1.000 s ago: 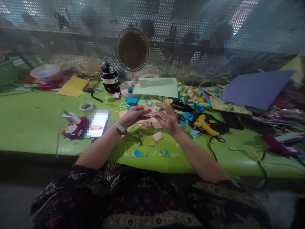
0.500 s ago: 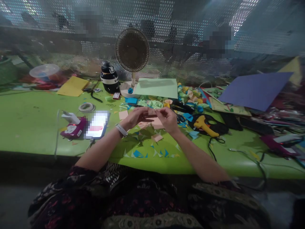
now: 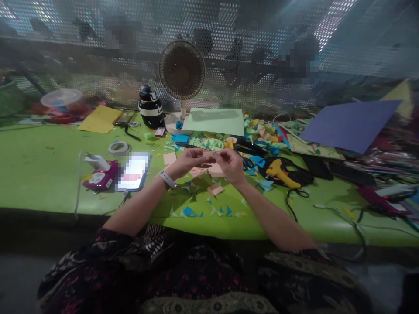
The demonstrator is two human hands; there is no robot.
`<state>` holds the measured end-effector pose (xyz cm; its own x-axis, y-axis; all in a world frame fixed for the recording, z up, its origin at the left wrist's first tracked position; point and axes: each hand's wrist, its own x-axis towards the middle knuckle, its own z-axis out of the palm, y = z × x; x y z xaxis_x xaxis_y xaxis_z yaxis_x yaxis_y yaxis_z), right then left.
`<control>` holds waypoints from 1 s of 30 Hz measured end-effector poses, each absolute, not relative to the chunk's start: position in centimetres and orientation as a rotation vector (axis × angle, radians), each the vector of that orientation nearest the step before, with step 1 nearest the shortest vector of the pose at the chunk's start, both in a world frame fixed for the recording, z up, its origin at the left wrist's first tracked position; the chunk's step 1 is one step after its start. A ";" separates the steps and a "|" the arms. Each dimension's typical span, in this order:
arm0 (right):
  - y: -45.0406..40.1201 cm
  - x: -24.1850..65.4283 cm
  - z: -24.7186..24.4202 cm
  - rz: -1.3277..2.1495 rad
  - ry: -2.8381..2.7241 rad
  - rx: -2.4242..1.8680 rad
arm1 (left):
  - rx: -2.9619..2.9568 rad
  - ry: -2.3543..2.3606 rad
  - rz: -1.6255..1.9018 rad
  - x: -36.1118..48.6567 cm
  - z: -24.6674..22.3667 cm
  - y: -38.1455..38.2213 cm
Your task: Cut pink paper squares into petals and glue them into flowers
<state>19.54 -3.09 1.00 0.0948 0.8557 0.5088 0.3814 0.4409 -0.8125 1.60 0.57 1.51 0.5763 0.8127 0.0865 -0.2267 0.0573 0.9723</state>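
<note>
Over the middle of the green table, my left hand (image 3: 189, 160) and my right hand (image 3: 230, 165) meet with fingers pinched. Between them is a small piece of peach paper (image 3: 208, 154), mostly covered by the fingers. Beneath the hands lie more peach paper pieces (image 3: 217, 170), and a peach square (image 3: 169, 158) sits left of them. Nearer to me rests a bent peach piece (image 3: 215, 189). Blue and pale green paper scraps (image 3: 190, 211) are scattered along the front. Dark-handled scissors (image 3: 248, 164) lie just right of my right hand.
A yellow glue gun (image 3: 282, 173) with a black cord lies at right. Behind stand a fan (image 3: 182, 69) and a dark bottle (image 3: 151, 109), beside a heap of coloured paper pieces (image 3: 262, 131). At left are a phone (image 3: 133, 171) and a tape roll (image 3: 118, 148).
My hands stay in nearly the same spot. The left fingers have shifted slightly around the peach paper, and less of it shows now.
</note>
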 end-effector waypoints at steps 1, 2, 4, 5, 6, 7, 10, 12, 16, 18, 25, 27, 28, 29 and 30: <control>-3.1 19.5 1.0 0.492 -1.510 -1.139 | 1.283 0.577 0.855 1.6 1.5 0.6; -3.1 19.5 1.1 0.485 -1.513 -1.135 | 1.286 0.577 0.852 1.6 1.5 0.6; -3.2 19.6 1.1 0.479 -1.525 -1.121 | 1.296 0.574 0.851 1.6 1.4 0.6; -3.2 19.6 1.1 0.479 -1.528 -1.110 | 1.299 0.574 0.852 1.6 1.4 0.6; -3.2 19.6 1.1 0.480 -1.530 -1.101 | 1.301 0.576 0.853 1.6 1.3 0.6; -3.2 19.6 1.0 0.480 -1.529 -1.094 | 1.302 0.578 0.856 1.6 1.2 0.6; -3.3 19.6 1.0 0.484 -1.521 -1.093 | 1.302 0.579 0.862 1.6 1.1 0.6; -3.4 19.5 1.0 0.485 -1.519 -1.102 | 1.299 0.581 0.863 1.6 1.1 0.6; -3.3 19.4 1.1 0.493 -1.517 -1.117 | 1.295 0.587 0.861 1.6 1.2 0.6; -3.1 19.5 1.0 0.509 -1.469 -1.125 | 1.296 0.576 0.868 1.7 1.3 0.6; -2.6 20.4 1.2 0.745 -1.527 -1.201 | 1.260 0.571 0.894 1.9 1.2 0.7; -2.8 20.4 1.3 0.719 -1.597 -1.200 | 1.263 0.552 0.870 1.8 1.1 0.8; -2.8 20.3 1.4 0.696 -1.621 -1.195 | 1.267 0.542 0.861 1.7 1.0 0.9; -2.9 20.2 1.4 0.676 -1.637 -1.187 | 1.274 0.535 0.853 1.7 1.0 0.9; -2.9 20.2 1.4 0.658 -1.647 -1.177 | 1.282 0.534 0.847 1.6 1.1 0.9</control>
